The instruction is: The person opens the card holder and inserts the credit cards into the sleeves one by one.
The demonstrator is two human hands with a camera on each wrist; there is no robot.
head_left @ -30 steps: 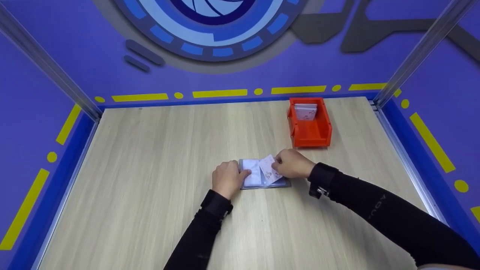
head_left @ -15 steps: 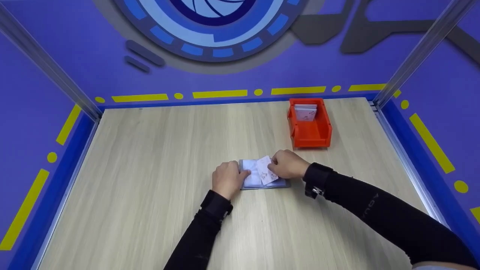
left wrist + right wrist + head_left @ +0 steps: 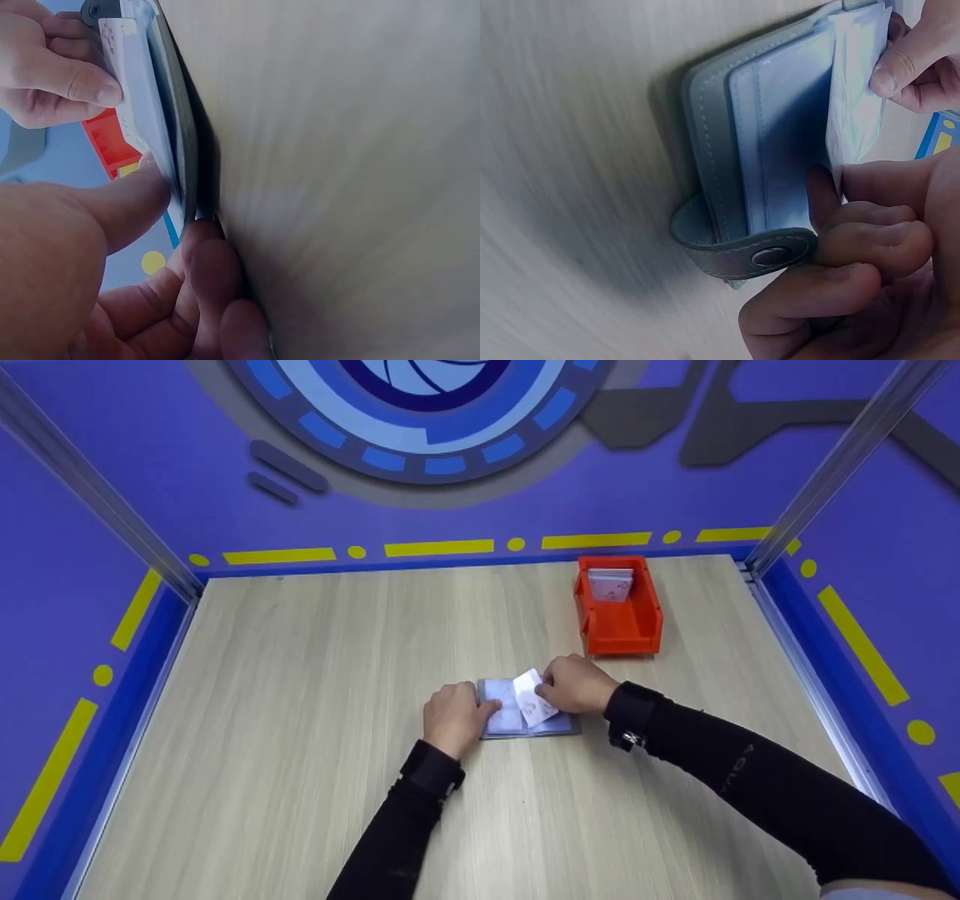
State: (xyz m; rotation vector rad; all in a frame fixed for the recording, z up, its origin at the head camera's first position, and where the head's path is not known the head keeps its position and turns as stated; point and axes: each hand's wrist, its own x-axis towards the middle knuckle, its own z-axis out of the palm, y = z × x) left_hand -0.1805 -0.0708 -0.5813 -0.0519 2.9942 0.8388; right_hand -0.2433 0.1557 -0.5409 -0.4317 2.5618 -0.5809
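Note:
A small grey card holder (image 3: 504, 720) lies spread on the table, its clear plastic sleeves facing up. My left hand (image 3: 451, 718) grips its left edge, thumb on top and fingers underneath, as the left wrist view shows. Between thumb and fingers, my right hand (image 3: 577, 684) pinches a white card (image 3: 532, 701) with a pinkish print. The card is tilted over the holder's right half, its lower part close over the sleeve (image 3: 784, 127). In the right wrist view, a stitched strap (image 3: 735, 255) with a metal snap curls up from the cover beside my right fingers.
An orange-red bin (image 3: 624, 641) stands at the back right, beyond my right hand. Several similar cards (image 3: 610, 585) stand upright at its far end. Purple-blue panels (image 3: 450, 521) enclose the wooden table (image 3: 315, 682) at the back and both sides.
My right hand has shifted a little to the left with the card, and the card has turned slightly. The left hand and the card holder have stayed in place.

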